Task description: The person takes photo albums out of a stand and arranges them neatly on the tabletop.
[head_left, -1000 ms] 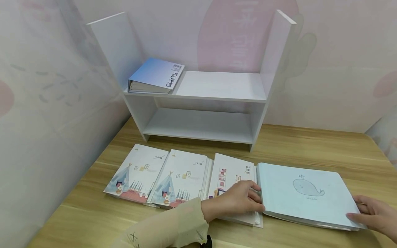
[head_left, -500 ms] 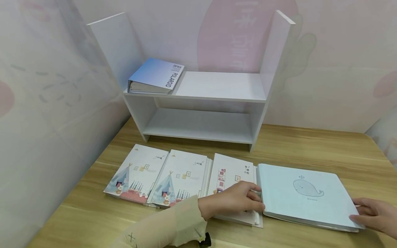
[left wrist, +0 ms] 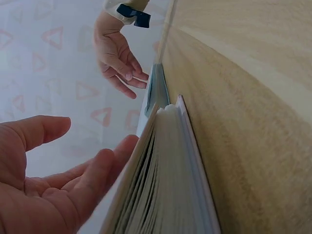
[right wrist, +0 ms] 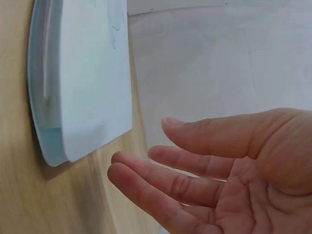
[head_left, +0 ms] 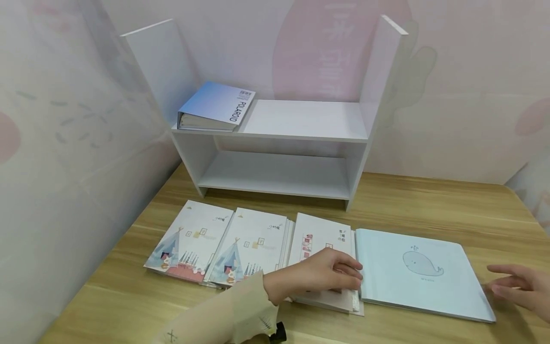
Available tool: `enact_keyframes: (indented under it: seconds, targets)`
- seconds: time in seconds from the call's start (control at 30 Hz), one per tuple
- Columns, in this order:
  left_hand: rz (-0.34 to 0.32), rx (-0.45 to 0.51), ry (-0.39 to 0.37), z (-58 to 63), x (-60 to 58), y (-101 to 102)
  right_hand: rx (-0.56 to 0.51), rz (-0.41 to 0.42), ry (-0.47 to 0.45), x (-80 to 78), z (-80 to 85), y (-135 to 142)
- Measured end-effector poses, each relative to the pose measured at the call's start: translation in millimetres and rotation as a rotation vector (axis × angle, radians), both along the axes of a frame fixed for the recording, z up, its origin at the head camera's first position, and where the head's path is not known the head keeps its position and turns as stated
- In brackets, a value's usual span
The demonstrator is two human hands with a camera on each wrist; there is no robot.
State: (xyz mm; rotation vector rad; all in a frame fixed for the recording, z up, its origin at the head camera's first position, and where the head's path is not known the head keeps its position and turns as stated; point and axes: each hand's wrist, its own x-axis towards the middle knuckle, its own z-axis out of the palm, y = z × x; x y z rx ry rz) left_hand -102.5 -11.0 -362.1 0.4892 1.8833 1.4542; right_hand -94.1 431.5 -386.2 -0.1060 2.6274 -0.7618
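A pale blue photo album (head_left: 418, 274) with a whale drawing lies flat on the table at the right end of a row. Just off its right edge, my right hand (head_left: 522, 286) holds nothing, its thumb and fingers apart. The right wrist view confirms a gap between that hand (right wrist: 219, 180) and the album (right wrist: 95, 78). My left hand (head_left: 320, 274) is over a white album (head_left: 324, 231), fingers loosely bent beside the blue album's left edge. In the left wrist view its fingertips reach the white album's cover edge (left wrist: 170, 175); whether they touch is unclear.
Two more white albums with tent pictures (head_left: 189, 241) (head_left: 249, 246) lie to the left in the row. Behind stands a white two-tier shelf (head_left: 275, 174). A blue POLAROID binder (head_left: 216, 105) lies on its upper tier, against the left side panel.
My right hand has let go of the blue album's right edge and drawn slightly right. The album now lies flatter and a little further left. My left hand has shifted slightly left.
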Motion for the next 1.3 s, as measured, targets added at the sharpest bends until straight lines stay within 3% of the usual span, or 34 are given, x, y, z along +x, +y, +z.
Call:
enact_keyframes:
  seconds: [0.1,0.23,0.5,0.7,0.97,1.3]
  targets:
    - [-0.005,0.028,-0.004,1.7,-0.4,-5.8,-0.024,0.013,0.069,-2.1,4.8,-3.4]
    - [0.024,0.032,0.024,5.9,-0.4,-15.9,-0.020,0.035,0.094,-6.9,15.1,-11.6]
    - [0.049,0.049,0.097,10.6,-8.8,-45.5,-0.053,-0.084,0.137,-9.4,31.5,-33.5]
    - [0.078,0.047,0.145,13.0,-13.9,-72.0,-0.112,-0.072,0.239,-11.2,39.1,-52.4]
    - [0.170,-0.015,0.262,17.3,-19.3,-97.7,-0.135,-0.040,0.309,-22.2,52.5,-81.0]
    - [0.303,-0.054,0.332,26.5,-24.2,-125.7,-0.243,0.001,0.354,-37.3,60.8,-123.2]
